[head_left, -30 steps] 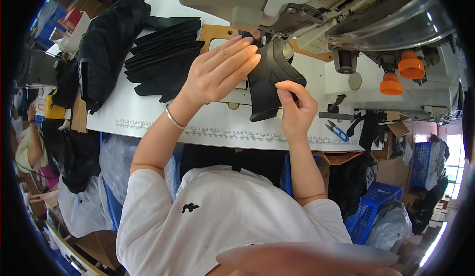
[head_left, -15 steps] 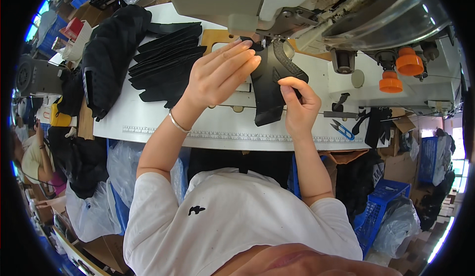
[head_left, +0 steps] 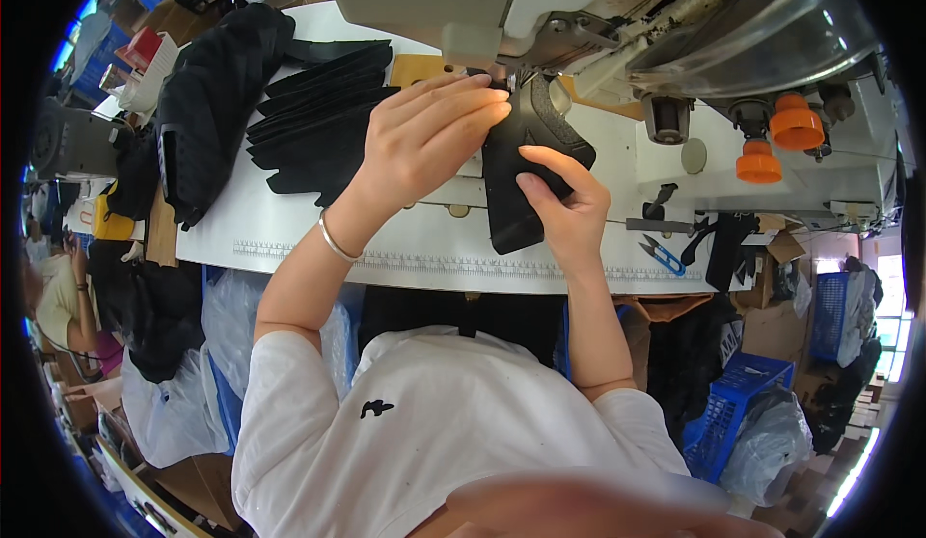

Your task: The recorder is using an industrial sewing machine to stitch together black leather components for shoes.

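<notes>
- Shifted toward 9 o'clock since the earlier frame: the right hand point(head_left: 576, 205), its thumb and forefinger now farther across the black piece point(head_left: 511, 215).
- At 4 o'clock from the piece, blue-handled snips point(head_left: 664, 256) lie near the counter's point(head_left: 222, 234) front edge.
- Right hand: thumb and forefinger tips rest slightly parted on the piece; whether they pinch a fold, I cannot tell.
- Handling: the piece is probably light, thin and bendy, perhaps a little slick; its loose near end, at 6 o'clock, seems the best place to take hold.
- Looks: smooth matte black, with a textured band point(head_left: 554, 114) curving along its 1 o'clock side.
- Left hand point(head_left: 420, 138): flat, fingers extended side by side, tips at the piece's 11 o'clock edge.
- At 10 o'clock, similar dark pieces point(head_left: 318, 119) lie overlapped.
- Farthest, at 12 o'clock, the piece's far end sits under the sewing machine point(head_left: 424, 3).
</notes>
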A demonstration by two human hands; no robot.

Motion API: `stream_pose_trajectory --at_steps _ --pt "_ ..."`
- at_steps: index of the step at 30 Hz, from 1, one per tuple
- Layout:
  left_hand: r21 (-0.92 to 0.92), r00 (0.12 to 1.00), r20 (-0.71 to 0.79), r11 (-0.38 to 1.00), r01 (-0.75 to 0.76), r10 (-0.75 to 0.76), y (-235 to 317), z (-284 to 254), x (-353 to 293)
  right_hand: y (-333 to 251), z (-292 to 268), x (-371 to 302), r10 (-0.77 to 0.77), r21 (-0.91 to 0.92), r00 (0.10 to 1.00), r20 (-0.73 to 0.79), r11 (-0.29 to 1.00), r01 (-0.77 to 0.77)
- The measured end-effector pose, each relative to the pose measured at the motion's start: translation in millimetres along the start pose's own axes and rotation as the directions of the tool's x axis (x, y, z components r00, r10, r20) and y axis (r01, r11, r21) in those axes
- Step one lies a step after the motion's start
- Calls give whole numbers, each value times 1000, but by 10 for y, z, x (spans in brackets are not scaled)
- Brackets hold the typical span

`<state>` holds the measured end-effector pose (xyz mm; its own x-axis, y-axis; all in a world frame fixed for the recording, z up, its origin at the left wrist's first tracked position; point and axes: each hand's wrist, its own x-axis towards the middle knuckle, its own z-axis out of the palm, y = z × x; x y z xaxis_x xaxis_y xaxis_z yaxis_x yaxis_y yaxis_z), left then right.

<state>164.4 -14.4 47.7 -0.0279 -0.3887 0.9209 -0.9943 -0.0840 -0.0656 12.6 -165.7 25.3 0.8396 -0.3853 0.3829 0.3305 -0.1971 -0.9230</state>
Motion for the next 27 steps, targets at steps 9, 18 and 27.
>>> stream_pose_trajectory --at_steps 9,18,27 --pt "78 996 87 997 -27 20 33 -44 22 -27 -133 33 42 -32 994 98 999 -39" --pt "106 991 117 991 -78 66 8 -53 39 10 -97 -14 26 0 998 64 1000 -26" --pt "52 987 157 998 -35 26 -42 -132 3 -4 -31 6 20 26 1000 20 999 -21"
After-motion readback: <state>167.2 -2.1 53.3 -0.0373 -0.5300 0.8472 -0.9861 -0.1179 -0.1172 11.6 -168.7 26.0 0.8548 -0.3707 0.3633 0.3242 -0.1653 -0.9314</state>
